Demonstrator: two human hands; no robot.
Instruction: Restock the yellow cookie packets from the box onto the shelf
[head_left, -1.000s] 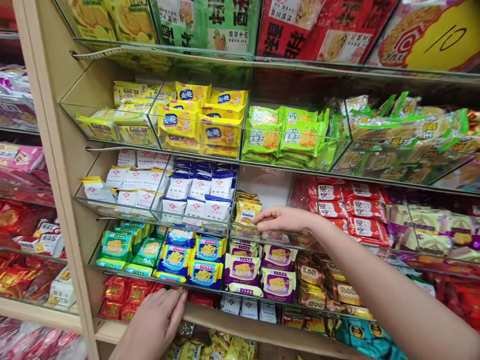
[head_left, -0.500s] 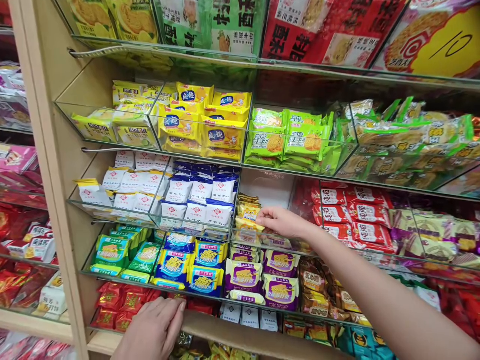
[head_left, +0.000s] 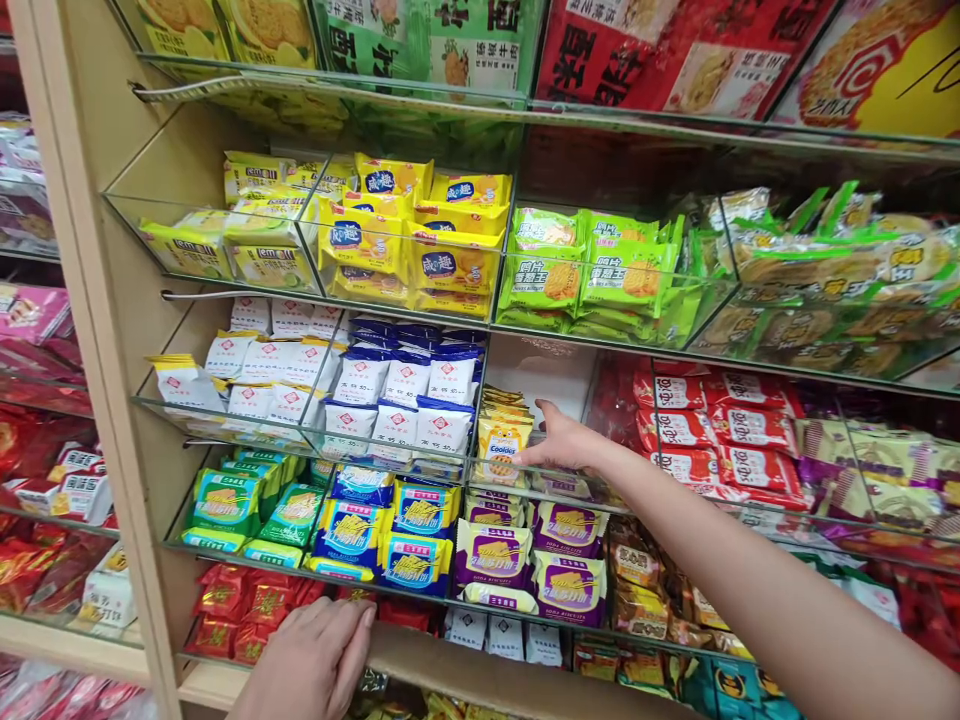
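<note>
The right hand (head_left: 566, 440) is loosened now: the thumb and index finger are spread apart, and I see nothing held between them. Half a second ago its fingers were closed together at the front of the yellow cookie packets (head_left: 501, 450). Now the front packet stands more upright and its label can be read. I judge from this that the packet is let go and its setting is nearly finished. The thumb is just beside the packet's right edge; whether it touches, I cannot tell.

The left hand (head_left: 311, 655) stays low, with its fingers folded together at the end of a brown cardboard edge (head_left: 480, 665). Whether it really grips there is hidden. Below this edge some yellow wrappers (head_left: 450, 706) show only partly.

The cookie packets are in a row at the left side of their clear compartment, behind its front wall. To their left are white packets with blue tops (head_left: 405, 380), to the right, beyond the hand, red packets (head_left: 750, 430). Purple biscuit packets (head_left: 491, 555) lie under, and green packets (head_left: 585, 270) above.
</note>
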